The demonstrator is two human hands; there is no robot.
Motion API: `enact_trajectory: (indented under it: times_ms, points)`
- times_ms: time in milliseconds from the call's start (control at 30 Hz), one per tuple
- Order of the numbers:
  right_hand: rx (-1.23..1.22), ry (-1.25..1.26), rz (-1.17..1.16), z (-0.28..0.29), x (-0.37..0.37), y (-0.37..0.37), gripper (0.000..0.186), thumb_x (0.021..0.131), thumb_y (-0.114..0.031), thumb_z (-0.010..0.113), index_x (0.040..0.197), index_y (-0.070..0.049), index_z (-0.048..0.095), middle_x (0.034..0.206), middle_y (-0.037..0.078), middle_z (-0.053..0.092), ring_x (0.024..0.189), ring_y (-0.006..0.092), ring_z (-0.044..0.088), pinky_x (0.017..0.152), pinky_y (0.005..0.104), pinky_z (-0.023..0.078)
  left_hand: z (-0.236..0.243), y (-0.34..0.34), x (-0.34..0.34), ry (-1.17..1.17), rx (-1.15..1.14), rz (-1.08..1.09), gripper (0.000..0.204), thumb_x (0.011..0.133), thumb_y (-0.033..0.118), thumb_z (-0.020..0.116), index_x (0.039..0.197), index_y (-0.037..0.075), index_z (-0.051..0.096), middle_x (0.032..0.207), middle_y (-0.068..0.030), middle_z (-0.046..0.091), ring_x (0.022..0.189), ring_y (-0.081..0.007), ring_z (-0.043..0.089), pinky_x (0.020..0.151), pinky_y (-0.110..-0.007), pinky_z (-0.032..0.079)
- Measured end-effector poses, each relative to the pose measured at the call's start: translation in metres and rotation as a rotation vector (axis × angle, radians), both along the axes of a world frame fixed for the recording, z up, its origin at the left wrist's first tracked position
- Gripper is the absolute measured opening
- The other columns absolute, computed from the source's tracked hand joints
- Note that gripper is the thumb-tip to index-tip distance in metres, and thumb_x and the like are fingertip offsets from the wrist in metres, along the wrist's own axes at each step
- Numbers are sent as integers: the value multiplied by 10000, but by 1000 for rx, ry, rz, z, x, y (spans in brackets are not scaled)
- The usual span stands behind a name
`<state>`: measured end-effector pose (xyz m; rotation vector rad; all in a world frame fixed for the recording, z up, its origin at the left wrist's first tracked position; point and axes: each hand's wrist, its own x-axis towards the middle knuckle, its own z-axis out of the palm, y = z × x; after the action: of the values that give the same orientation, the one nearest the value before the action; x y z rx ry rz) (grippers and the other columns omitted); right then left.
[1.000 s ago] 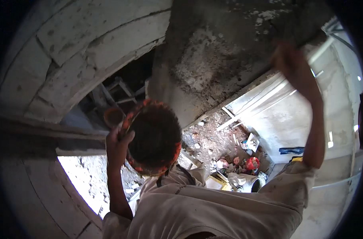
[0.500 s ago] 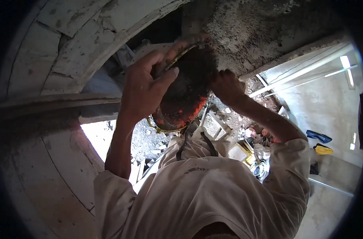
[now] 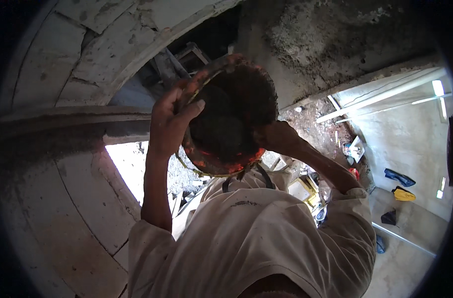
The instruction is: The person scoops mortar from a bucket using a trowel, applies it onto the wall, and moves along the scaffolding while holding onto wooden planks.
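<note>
A round, red-orange bucket (image 3: 226, 119), caked with dark grime, is held up in front of my chest with its wide mouth toward me. On its left wall, my left hand (image 3: 173, 121) is closed, thumb over the rim and fingers round the outside. At the lower right of the mouth is my right hand (image 3: 278, 138), knuckles bent and fingers curled in shadow at the rim. Whether it grips the rim or something inside cannot be made out. Dark grey stuff coats the inside of the bucket, and a thin yellowish handle hangs below it.
A rough plastered wall (image 3: 331, 35) rises just beyond the bucket. Pale curved panels (image 3: 52, 198) lie on the left. Rubble and wood pieces cover the ground far below. At right, blue and yellow cloths (image 3: 403, 193) lie near a pale wall.
The bucket has turned so more of its mouth faces me, and it sits slightly lower and left. My right hand has come down and in over its right rim; my left hand keeps its grip.
</note>
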<state>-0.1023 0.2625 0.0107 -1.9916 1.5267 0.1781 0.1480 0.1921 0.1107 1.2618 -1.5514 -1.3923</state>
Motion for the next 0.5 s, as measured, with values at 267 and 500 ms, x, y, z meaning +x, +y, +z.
enact_trajectory:
  times_ms: [267, 500]
  points:
    - [-181, 48, 81, 45, -12, -8, 293, 884, -329, 503, 1115, -150, 515, 759, 157, 647, 674, 365, 646, 617, 483, 531, -18, 26, 34, 126, -30, 260, 128, 806, 135, 685, 828, 56, 587, 698, 71, 427, 659, -38, 357, 602, -224, 299]
    - [-336, -232, 220, 170, -21, -19, 395, 780, -215, 676, 1113, -79, 511, 961, 123, 620, 792, 315, 642, 660, 412, 529, -25, 37, 74, 9, -31, 451, 184, 801, 159, 702, 790, 46, 557, 703, 54, 421, 672, -49, 372, 619, -224, 309]
